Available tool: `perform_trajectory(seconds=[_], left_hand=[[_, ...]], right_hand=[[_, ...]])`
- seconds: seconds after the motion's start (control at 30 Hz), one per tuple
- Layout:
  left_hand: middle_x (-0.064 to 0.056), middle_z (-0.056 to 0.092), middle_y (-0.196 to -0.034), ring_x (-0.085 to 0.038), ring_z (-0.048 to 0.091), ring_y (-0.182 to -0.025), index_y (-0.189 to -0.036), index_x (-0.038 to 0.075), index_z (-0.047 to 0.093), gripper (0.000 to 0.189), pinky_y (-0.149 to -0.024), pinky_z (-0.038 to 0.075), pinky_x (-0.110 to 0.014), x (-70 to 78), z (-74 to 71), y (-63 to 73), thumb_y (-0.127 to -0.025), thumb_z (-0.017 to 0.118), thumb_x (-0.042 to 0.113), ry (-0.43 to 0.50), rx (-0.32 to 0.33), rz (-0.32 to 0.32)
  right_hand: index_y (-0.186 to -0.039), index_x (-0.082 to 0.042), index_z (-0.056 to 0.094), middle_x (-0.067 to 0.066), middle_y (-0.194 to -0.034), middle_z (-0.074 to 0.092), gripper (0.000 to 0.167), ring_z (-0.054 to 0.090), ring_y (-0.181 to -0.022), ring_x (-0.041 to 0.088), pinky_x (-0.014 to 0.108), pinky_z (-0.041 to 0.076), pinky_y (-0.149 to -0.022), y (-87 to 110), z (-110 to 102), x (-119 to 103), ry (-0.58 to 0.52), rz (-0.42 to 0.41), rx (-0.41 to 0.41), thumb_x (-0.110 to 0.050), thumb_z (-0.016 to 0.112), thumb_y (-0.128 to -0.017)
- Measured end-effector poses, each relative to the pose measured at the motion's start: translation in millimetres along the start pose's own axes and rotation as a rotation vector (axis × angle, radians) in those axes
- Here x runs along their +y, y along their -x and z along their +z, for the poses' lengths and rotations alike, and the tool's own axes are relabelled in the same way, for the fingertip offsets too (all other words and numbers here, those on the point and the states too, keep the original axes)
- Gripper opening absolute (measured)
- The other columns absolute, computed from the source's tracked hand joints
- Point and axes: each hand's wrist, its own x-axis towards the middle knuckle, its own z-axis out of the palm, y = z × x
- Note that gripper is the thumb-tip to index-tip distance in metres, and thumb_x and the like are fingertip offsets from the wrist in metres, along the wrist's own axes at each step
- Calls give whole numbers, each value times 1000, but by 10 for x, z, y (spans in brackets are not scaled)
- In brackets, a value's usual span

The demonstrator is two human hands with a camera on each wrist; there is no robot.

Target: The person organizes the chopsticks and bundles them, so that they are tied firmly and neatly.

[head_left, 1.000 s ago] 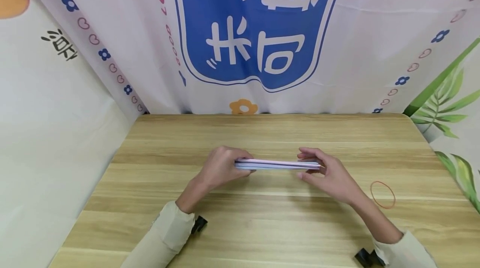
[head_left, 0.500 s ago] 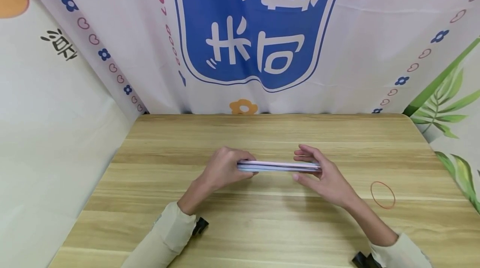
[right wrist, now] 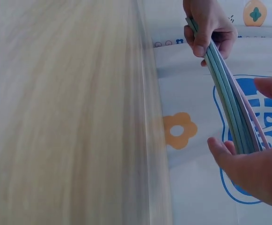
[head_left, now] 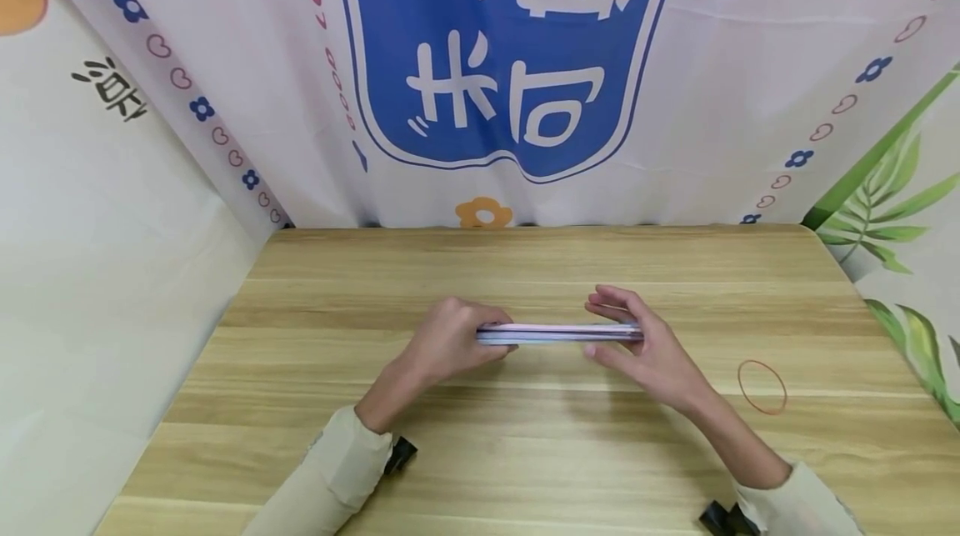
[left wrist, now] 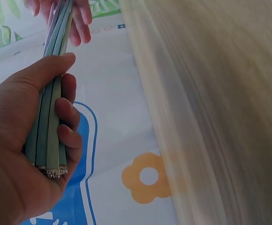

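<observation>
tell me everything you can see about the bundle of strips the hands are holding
The bundle of thin flat strips is pale green and blue-grey with a pink one on the outside, looking like foam or soft plastic. It lies level, lengthwise from left to right, above the light wooden table, apart from it. The left hand grips one end with curled fingers; the right hand holds the other end between thumb and fingers. In the right wrist view it bows slightly. Cut ends show in the left wrist view.

The left hand [head_left: 448,338] is shifted slightly right along the bundle of strips [head_left: 558,333]. The right hand [head_left: 643,346] is opened a little, its fingers [head_left: 609,299] raised above the bundle's right end.
</observation>
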Motion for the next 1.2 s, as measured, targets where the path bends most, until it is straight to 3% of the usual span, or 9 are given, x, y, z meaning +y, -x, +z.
perform_trajectory(seconds=[0.1,0.23,0.3,0.47,0.67,0.83,1.0,1.1,1.2], left_hand=[[5,82,-86,4,60,-64,-95,14,84,13,-63,50,-14,-13,-21,11,-84,91,17,-7,15,10],[5,82,-87,3,62,-65,-96,15,84,15,-65,51,-15,-16,-32,20,-83,92,19,-7,20,8],[6,82,-87,3,62,-65,-96,15,85,16,-65,51,-15,-8,-36,19,-82,92,20,-7,22,8],[7,82,-85,3,59,-62,-95,17,85,17,-62,48,-14,24,-22,12,-81,93,21,-16,38,10],[8,81,-83,4,59,-61,-94,18,85,16,-61,48,-14,77,22,7,-82,93,24,-25,34,0],[8,81,-82,5,57,-61,-94,17,84,14,-61,49,-14,78,15,4,-84,92,23,-9,19,-5],[6,81,-84,4,59,-63,-94,15,84,13,-62,50,-14,29,-34,13,-85,92,20,24,13,-13],[5,82,-86,3,62,-65,-95,15,85,15,-63,51,-15,9,-65,19,-84,93,20,40,21,-28],[4,83,-88,3,63,-64,-97,14,85,17,-61,51,-14,3,-90,20,-84,94,20,54,29,-53]], right_hand=[[-161,-5,39,22,-161,51,76,50,-150,41,11,43,-108,-3,-8,1,38,14,-4,-17,80,-98],[-163,-8,38,20,-162,51,79,50,-150,41,39,49,-115,8,-6,30,96,37,-23,-22,80,-98],[-163,-9,38,21,-162,51,78,51,-150,41,44,50,-113,16,6,46,86,40,-32,-21,80,-98],[-161,-10,40,22,-160,52,75,52,-148,42,19,50,-104,28,50,67,1,23,-29,-16,80,-98],[-160,-12,43,15,-162,52,72,53,-148,37,24,56,-101,44,54,52,-39,-20,12,-9,78,-98],[-166,-12,32,15,-168,42,80,49,-151,12,19,52,-103,58,39,29,-62,-60,28,-6,75,-99],[-173,-12,10,23,-177,20,95,28,-162,30,16,44,-114,64,21,-2,-142,-110,10,2,68,-99],[-174,-16,4,19,-180,13,99,15,-164,43,39,36,-127,79,-1,-15,-132,-103,2,-1,66,-100],[-174,-17,2,16,-181,10,99,10,-165,45,67,23,-126,95,-14,-9,-100,-88,-21,-3,66,-100]])
